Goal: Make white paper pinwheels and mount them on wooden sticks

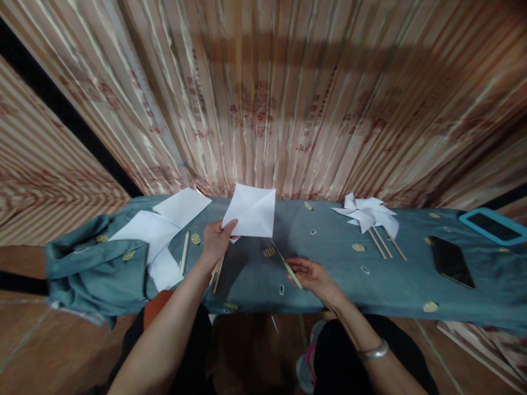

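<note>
My left hand [217,240] pinches the lower left corner of a white square sheet of paper [252,211], which has faint diagonal creases and is lifted above the cloth. In my right hand [315,276] is a slim tool with a pale green handle [293,274] and a thin metal end pointing up toward the paper's lower right corner; its exact kind is too small to tell. Below my left hand lie several wooden sticks [218,277], partly covered by it. Finished white paper pinwheels [364,213] on wooden sticks [381,241] rest to the right.
A teal patterned cloth [329,252] covers the narrow table. Loose white paper sheets [144,227] and a pale pen-like stick [185,252] lie on the left. At the right are a black phone [452,261] and a blue-framed tablet [494,226]. A striped curtain [263,99] hangs behind.
</note>
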Demonstrator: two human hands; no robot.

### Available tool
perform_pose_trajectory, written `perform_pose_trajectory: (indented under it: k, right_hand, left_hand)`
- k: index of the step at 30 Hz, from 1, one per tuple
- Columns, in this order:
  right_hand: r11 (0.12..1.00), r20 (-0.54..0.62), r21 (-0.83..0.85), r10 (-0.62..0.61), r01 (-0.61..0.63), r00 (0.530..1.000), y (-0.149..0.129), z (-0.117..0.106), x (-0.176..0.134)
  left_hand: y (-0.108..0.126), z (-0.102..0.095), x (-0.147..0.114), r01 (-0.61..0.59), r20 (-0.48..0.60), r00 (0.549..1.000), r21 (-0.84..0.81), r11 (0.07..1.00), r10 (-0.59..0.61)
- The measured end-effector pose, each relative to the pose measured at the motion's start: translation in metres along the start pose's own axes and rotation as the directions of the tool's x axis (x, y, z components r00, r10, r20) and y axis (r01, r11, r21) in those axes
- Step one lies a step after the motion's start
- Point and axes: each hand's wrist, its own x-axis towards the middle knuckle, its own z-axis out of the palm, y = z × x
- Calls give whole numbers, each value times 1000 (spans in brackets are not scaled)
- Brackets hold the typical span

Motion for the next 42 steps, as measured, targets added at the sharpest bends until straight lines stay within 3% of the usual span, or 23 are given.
perform_pose_trajectory:
  k: [6, 13, 21, 42]
  right_hand:
    - [999, 65, -33, -3, 5, 998, -8, 0, -11]
    - [988, 183, -143, -25, 51, 983, -18, -2, -17]
    - [987, 182, -161, 12, 18, 983, -16, 0, -18]
    - [983, 194, -182, 24, 12, 981, -18, 0, -18]
  left_hand:
    - [3, -3, 1, 71, -23, 997, -152, 986, -75]
    - [1, 4, -6, 141, 93, 988, -160, 977, -127]
    - [-6, 12, -9, 175, 168, 974, -128, 976, -152]
    - [-8, 15, -12, 197, 236, 957, -106, 975, -168]
